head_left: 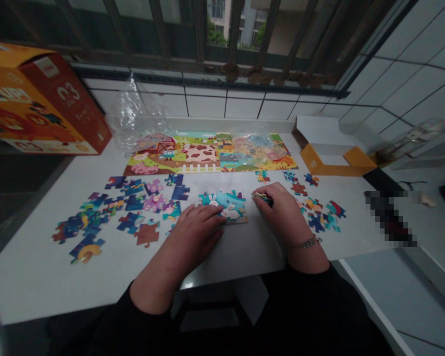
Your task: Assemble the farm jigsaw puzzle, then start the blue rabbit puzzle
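Landmark: the joined rabbit section (235, 210), lying flat on the white table (244, 252). Left hand (198, 227) — fingers extended, close together, not gripping — rests over the section's left and near part. Right hand (278, 207) is just right of the section, apart from it; thumb and fingers are clamped on a puzzle piece (261, 197), mostly covered. Loose dark-blue pieces (135, 202) and a brown piece (148, 234) lie left of the section; a further loose group (316, 222) lies right of it, past the right hand. Beyond the section — a farm picture strip (200, 153), with clear plastic partly over it.
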Available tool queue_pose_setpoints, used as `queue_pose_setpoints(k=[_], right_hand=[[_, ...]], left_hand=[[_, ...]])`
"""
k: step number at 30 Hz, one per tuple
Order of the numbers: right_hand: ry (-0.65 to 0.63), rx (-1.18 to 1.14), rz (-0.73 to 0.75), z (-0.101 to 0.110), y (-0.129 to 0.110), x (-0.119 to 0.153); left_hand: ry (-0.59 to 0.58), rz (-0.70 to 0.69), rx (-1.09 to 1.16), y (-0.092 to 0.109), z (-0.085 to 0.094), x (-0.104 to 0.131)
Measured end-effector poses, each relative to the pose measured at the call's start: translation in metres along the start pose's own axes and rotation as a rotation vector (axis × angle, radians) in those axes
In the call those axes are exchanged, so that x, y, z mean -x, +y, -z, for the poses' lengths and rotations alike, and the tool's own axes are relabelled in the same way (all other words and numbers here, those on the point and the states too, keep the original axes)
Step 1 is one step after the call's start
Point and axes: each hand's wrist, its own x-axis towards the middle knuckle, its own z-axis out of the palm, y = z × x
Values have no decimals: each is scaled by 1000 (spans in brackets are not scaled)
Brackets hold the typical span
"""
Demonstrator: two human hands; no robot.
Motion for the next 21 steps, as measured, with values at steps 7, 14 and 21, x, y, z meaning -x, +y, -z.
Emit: queue_pose_setpoints(k=[7,14,21], right_hand=[[-43,-24,-124,4,-9,2],[-8,-329,-122,6,-9,3],[-242,-304,-114,10,-6,3]], left_hand=[[-6,-11,-13,-1,-1,1],[6,-17,-13,-4,-3,2],[11,-7,-2,-2,-4,2]])
